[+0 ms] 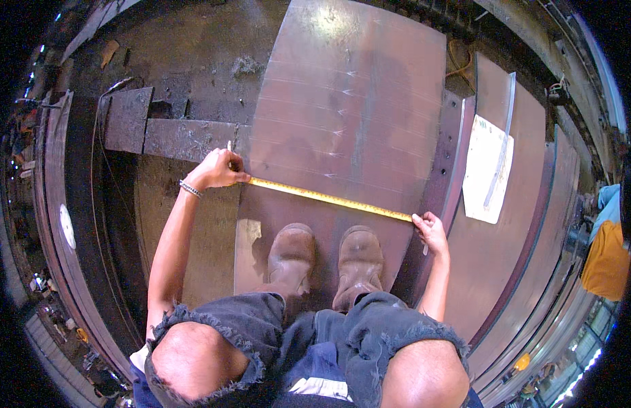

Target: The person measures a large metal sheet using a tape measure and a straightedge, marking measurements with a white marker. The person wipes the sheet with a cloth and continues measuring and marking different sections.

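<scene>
A yellow tape measure [329,198] is stretched across a reddish-brown steel plate [329,129], slanting slightly down to the right. At the plate's left edge my left hand [222,168] is closed on one end of the tape, and a thin pale stick [229,145] pokes up from its fingers. My right hand [432,233] pinches the other end near the plate's right edge. A small pale thing [425,250] shows below those fingers, too small to name. Several thin scribed lines with small arrow-like marks run across the plate beyond the tape.
My boots [292,255] stand on the near part of the plate. To the right, a white board [487,170] and a metal straightedge [500,139] lie on another steel plate [526,204]. Rusty flat bars [179,138] lie at the left. An orange cloth [606,268] is at the far right.
</scene>
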`<state>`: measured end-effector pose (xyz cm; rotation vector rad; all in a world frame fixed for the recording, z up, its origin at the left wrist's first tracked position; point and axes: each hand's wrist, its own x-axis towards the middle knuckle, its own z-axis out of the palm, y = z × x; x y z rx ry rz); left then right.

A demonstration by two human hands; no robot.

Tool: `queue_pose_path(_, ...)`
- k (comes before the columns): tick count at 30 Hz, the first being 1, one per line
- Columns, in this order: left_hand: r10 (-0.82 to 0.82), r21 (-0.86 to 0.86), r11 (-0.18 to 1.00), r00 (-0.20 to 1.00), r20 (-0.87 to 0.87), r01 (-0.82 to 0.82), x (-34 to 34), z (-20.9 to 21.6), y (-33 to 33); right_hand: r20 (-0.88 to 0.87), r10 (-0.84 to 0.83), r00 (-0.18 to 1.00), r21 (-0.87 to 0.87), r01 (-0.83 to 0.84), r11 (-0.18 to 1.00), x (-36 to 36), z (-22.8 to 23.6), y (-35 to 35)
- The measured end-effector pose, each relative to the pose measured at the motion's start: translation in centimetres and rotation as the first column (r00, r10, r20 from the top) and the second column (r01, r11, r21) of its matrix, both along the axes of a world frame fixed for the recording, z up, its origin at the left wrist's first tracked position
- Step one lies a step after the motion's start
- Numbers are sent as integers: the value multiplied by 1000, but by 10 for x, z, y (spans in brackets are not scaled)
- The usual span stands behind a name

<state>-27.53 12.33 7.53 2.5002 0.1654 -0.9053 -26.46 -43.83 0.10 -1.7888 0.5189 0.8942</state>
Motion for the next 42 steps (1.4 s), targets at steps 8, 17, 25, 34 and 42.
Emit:
queue_pose_path(8, -23, 7, 1000, 999, 40, 23, -6, -9, 8, 28, -51, 998, 53, 49, 997, -4, -7, 1)
queue_pose_path(17, 9, -18, 1000, 1000, -22, -9, -6, -15, 11, 16, 0, 1000, -12, 0, 1000, 1, 1, 7)
queue_pose_path(25, 19, -14, 1000, 998, -63, -20, -2, -17, 6, -6, -33, 999, 31, 33, 999, 2, 8, 2)
queue_pose_path(34, -58, 52, 997, 997, -55, 61, -4, -16, 6, -24, 5, 1000, 16, -5, 1000, 5, 6, 0)
queue_pose_path(42, -46, 14, 999, 996, -78, 48, -8, -23, 10, -17, 34, 999, 77, -32, 997, 7, 2, -4)
